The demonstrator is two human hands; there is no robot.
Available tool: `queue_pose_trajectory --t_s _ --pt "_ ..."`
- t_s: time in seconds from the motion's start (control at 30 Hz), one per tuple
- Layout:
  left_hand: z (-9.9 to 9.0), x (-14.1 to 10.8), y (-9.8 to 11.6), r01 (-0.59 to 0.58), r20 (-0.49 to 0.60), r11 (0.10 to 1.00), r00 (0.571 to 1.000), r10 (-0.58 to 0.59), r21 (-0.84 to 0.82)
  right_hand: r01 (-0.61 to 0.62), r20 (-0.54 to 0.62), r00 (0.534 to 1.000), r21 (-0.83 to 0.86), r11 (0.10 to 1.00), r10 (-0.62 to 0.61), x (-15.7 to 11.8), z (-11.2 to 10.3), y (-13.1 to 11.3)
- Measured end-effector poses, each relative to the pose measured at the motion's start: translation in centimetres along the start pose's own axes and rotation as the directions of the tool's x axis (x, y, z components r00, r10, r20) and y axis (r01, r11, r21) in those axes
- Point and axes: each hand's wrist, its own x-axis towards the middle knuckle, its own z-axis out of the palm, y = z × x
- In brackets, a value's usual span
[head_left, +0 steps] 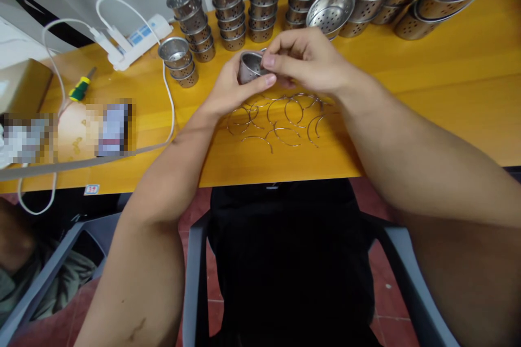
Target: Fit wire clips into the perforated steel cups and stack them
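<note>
In the head view, my left hand (228, 85) is wrapped round a small perforated metal cup (249, 69), its mouth tipped up towards me. The thumb lies along the near side of the cup. My right hand (305, 59) is closed in a pinch at the cup's right rim; what its fingertips hold there is hidden. Just below both hands, several thin curved metal wires (287, 129) lie loose on the yellow tabletop (228, 165). Beyond the hands, a wider perforated metal cup (330, 10) leans on its side.
Stacks of perforated cups (228, 11) line the back, and a short stack (178, 60) stands nearer. Leftward are a white power strip (140, 40) with cables, a screwdriver (81, 87), a phone (114, 129) and a cardboard box (26, 89). Another person's leg (16, 238) shows lower left.
</note>
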Motion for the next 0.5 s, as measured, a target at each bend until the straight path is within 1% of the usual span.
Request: queue_pose_trajectory --t_s 0.03,0.1,0.17,0.3,0.5 --pt "-0.1 0.0 -0.3 0.007 0.011 1.0 1.0 -0.007 -0.028 -0.003 0.024 1.0 0.017 1.0 0.003 -0.1 -0.1 -0.2" --pt "-0.4 0.0 -0.3 0.011 0.034 0.999 0.999 -0.009 -0.044 0.012 0.024 1.0 0.036 0.999 -0.013 -0.1 -0.1 -0.4" --pt "-0.5 0.0 0.2 0.006 0.032 1.0 0.999 -0.005 -0.016 0.026 -0.008 1.0 0.051 0.998 -0.026 0.0 0.1 -0.2" --pt "-0.5 0.0 1.3 -0.026 -0.029 0.998 0.999 0.028 0.061 0.04 -0.069 0.997 0.065 0.997 -0.035 0.4 0.6 0.4" --pt "-0.4 -0.1 0.9 -0.074 -0.008 0.993 0.997 0.075 0.092 0.062 -0.084 0.995 0.079 0.995 -0.056 0.6 0.5 1.0"
